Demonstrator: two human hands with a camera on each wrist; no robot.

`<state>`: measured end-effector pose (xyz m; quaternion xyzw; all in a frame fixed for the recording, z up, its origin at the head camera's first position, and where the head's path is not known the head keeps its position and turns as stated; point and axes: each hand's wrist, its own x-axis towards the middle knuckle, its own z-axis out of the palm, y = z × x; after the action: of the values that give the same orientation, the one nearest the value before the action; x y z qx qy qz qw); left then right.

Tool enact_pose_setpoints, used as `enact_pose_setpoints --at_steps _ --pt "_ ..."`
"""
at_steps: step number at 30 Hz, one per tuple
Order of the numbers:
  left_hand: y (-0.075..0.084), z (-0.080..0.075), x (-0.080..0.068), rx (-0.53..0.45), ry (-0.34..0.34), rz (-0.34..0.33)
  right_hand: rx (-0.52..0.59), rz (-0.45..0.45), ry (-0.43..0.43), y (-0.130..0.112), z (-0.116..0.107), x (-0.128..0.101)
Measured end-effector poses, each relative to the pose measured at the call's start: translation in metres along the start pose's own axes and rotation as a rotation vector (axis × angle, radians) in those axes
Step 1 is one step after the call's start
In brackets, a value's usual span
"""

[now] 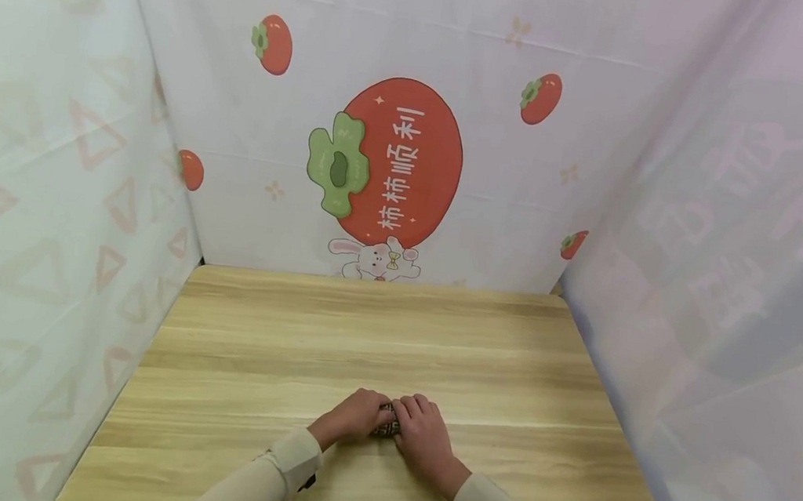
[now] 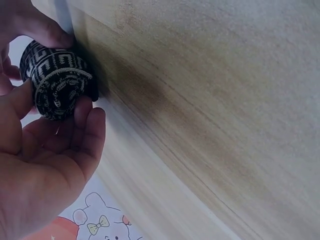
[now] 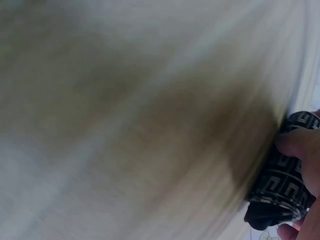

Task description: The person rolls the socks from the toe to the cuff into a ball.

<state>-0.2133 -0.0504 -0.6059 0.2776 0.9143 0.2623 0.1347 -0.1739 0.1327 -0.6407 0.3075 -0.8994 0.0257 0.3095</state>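
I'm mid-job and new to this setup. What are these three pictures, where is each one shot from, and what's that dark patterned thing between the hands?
There is no machine here: a person works with two bare hands. The wide picture comes from a camera on the person's head, looking down at a wooden table walled in by printed cloth. The other two come from cameras on the wrists, so they look tilted and very close. The left hand and the right hand meet at the table's near edge and together grip a rolled strip of dark fabric with a pale geometric pattern. The left wrist view shows its spiral end; the right wrist view is blurred but shows fingers round the same roll.
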Motion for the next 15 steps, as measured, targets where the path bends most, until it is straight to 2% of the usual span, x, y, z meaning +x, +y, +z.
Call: enact_pose_setpoints --at_steps 8,15 --pt "-0.003 -0.006 0.002 -0.058 -0.006 -0.017 0.041 -0.028 0.086 0.002 0.009 0.002" --pt "-0.008 0.001 -0.001 -0.092 0.011 0.028 0.055 -0.052 0.116 0.004 0.012 -0.002"
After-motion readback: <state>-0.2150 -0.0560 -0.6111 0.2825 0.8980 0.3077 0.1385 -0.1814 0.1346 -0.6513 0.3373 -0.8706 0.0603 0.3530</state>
